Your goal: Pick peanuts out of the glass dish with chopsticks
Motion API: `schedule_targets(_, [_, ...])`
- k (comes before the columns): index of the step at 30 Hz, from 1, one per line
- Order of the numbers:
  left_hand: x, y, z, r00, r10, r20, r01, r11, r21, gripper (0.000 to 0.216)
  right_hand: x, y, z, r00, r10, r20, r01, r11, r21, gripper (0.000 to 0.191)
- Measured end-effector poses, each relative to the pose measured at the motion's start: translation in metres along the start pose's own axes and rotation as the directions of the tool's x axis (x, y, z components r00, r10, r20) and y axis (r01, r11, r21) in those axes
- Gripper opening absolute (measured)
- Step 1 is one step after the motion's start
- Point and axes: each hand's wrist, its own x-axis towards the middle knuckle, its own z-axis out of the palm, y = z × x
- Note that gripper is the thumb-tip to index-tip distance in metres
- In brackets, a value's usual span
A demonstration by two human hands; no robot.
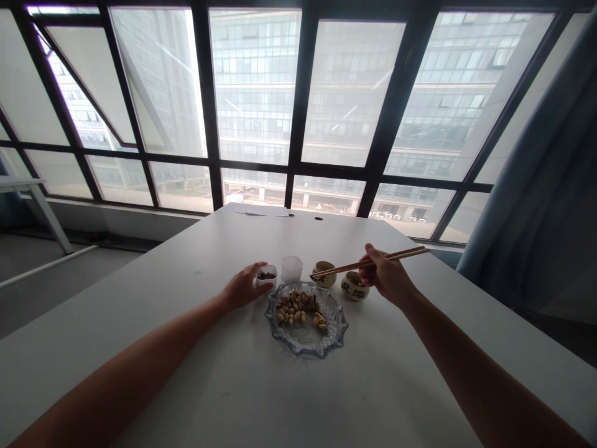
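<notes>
My left hand (245, 284) is closed round the side of a small clear plastic cup (273, 271) that holds dark bits. In my right hand (383, 272) is a pair of wooden chopsticks (347, 267), their tips pointing left over a cream ceramic cup (325, 277) with dark lettering. Just below that hand stands a second lettered ceramic cup (355, 291), with something yellowish inside. A scalloped glass plate (334, 336) lies in front, bearing a heap of peanuts (296, 306) and darker pieces. Another clear plastic cup (292, 269) stands between the held cup and the ceramic ones.
All of this stands on a long white table (196, 361) reaching to the windows. White paper sheets (261, 211) lie at its far end, near two dark round spots. A blue-grey curtain (527, 168) hangs at the right, and another white table (21, 182) stands at the left.
</notes>
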Motion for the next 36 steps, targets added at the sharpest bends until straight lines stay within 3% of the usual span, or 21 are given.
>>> schedule_targets(6, [-0.002,0.005,-0.003,0.996,0.064,-0.062,-0.063,0.998,0.010,0.061,-0.012,-0.008,0.005,0.962,-0.267,0.054,0.271,0.956,-0.110,0.054])
schedule_targets(12, [-0.002,0.010,-0.006,0.983,0.130,-0.131,-0.128,0.991,0.024,0.056,-0.019,-0.012,0.011,0.965,-0.248,0.089,0.254,0.965,-0.070,0.056])
schedule_targets(22, [-0.003,0.012,-0.007,0.981,0.140,-0.135,-0.139,0.990,0.019,0.055,-0.013,-0.001,0.014,0.968,-0.248,-0.043,0.245,0.968,-0.060,0.052])
schedule_targets(27, [-0.001,0.013,-0.007,0.981,0.151,-0.124,-0.150,0.989,0.015,0.053,-0.021,0.007,0.046,0.966,-0.252,-0.060,0.248,0.966,-0.076,0.055])
schedule_targets(32, [0.000,0.013,-0.006,0.977,0.169,-0.127,-0.171,0.985,0.000,0.055,-0.018,0.009,0.093,0.962,-0.261,0.080,0.267,0.961,-0.068,0.059])
schedule_targets(36, [-0.001,0.014,-0.006,0.981,0.152,-0.119,-0.153,0.988,0.005,0.055,-0.013,0.008,0.103,0.963,-0.195,0.185,0.220,0.968,-0.125,0.059])
